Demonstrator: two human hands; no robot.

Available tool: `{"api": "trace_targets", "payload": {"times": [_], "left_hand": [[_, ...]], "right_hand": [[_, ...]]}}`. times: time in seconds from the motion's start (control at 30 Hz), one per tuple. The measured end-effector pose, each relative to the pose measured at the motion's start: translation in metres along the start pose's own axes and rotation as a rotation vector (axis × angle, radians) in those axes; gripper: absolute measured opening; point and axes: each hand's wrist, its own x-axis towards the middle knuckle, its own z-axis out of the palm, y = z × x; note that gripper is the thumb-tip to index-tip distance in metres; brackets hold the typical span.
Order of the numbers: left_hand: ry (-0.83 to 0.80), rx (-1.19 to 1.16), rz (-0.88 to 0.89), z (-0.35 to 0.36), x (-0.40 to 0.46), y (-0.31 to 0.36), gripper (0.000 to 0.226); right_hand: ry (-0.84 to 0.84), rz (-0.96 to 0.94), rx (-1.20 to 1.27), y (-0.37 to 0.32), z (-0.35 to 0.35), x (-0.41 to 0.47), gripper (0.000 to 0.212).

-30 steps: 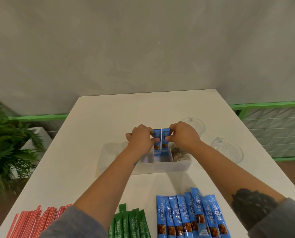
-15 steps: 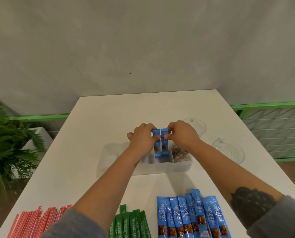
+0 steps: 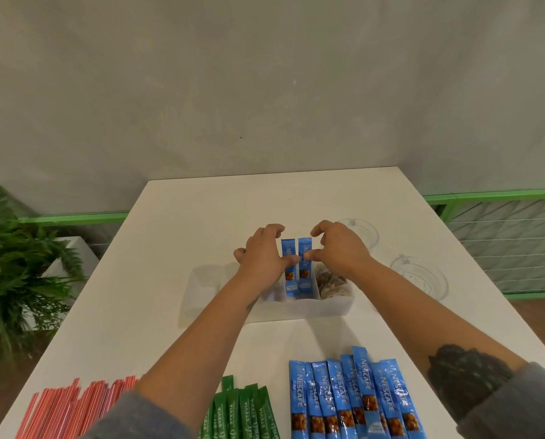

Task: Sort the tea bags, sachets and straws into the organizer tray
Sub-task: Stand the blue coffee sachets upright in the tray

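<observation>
Organizer tray (image 3: 296, 308) at surface centre: two blue sachets (image 3: 296, 264) upright in middle compartment, tea bags (image 3: 331, 285) at right. Your left hand (image 3: 261, 258) and right hand (image 3: 337, 251) pinch them. Remaining at near edge: blue sachets (image 3: 356, 403), green sachets (image 3: 242, 413), straws (image 3: 74, 407).

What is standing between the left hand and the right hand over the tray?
In the head view, two blue Nescafe sachets stand upright side by side in the organizer tray, between the left hand and the right hand.
</observation>
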Motion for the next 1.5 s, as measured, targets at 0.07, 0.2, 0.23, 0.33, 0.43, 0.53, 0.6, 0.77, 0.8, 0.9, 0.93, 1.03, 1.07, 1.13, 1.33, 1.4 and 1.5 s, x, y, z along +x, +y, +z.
{"api": "trace_targets", "payload": {"times": [0.07, 0.2, 0.23, 0.33, 0.43, 0.53, 0.6, 0.77, 0.8, 0.9, 0.93, 1.03, 1.07, 1.13, 1.33, 1.4, 1.5], "left_hand": [[0.025, 0.007, 0.002, -0.003, -0.004, 0.001, 0.064], [0.076, -0.02, 0.003, -0.007, -0.015, 0.002, 0.061], [0.086, -0.033, 0.007, -0.007, -0.019, 0.003, 0.058], [0.125, -0.081, 0.022, -0.007, -0.033, 0.006, 0.05], [0.154, -0.139, 0.047, -0.005, -0.052, 0.011, 0.043], [0.146, -0.177, 0.064, -0.002, -0.074, 0.019, 0.039], [0.12, -0.192, 0.076, 0.003, -0.088, 0.024, 0.037], [0.036, -0.175, 0.122, 0.023, -0.118, 0.034, 0.033], [0.015, -0.176, 0.125, 0.028, -0.123, 0.035, 0.033], [-0.068, -0.178, 0.116, 0.042, -0.137, 0.041, 0.034], [-0.097, -0.173, 0.099, 0.046, -0.141, 0.043, 0.034], [-0.181, -0.138, 0.02, 0.058, -0.15, 0.051, 0.034], [-0.202, -0.111, -0.011, 0.063, -0.153, 0.054, 0.036], [-0.226, -0.03, -0.054, 0.07, -0.156, 0.058, 0.041], [-0.24, 0.168, -0.119, 0.08, -0.16, 0.068, 0.053], [-0.244, 0.179, -0.138, 0.082, -0.16, 0.069, 0.053], [-0.239, 0.146, -0.162, 0.082, -0.16, 0.068, 0.052]], "right_hand": [[0.023, -0.002, 0.014, 0.001, -0.002, -0.003, 0.052], [0.071, -0.023, 0.044, 0.004, -0.01, -0.015, 0.052], [0.087, -0.033, 0.056, 0.004, -0.013, -0.019, 0.051], [0.131, -0.063, 0.1, 0.007, -0.022, -0.033, 0.046], [0.155, -0.084, 0.152, 0.014, -0.032, -0.051, 0.041], [0.177, -0.096, 0.191, 0.025, -0.039, -0.071, 0.035], [0.174, -0.095, 0.216, 0.033, -0.041, -0.084, 0.032], [0.129, -0.06, 0.257, 0.058, -0.038, -0.115, 0.026], [0.12, -0.054, 0.257, 0.063, -0.037, -0.12, 0.026], [0.106, -0.045, 0.259, 0.075, -0.034, -0.133, 0.025], [0.103, -0.042, 0.259, 0.078, -0.033, -0.136, 0.025], [0.1, -0.039, 0.26, 0.088, -0.032, -0.146, 0.026], [0.101, -0.04, 0.264, 0.091, -0.032, -0.149, 0.026], [0.103, -0.038, 0.271, 0.095, -0.033, -0.153, 0.026], [0.102, -0.018, 0.268, 0.109, -0.037, -0.165, 0.025], [0.099, -0.01, 0.279, 0.113, -0.037, -0.167, 0.023], [0.083, 0.001, 0.288, 0.119, -0.036, -0.169, 0.022]]}}
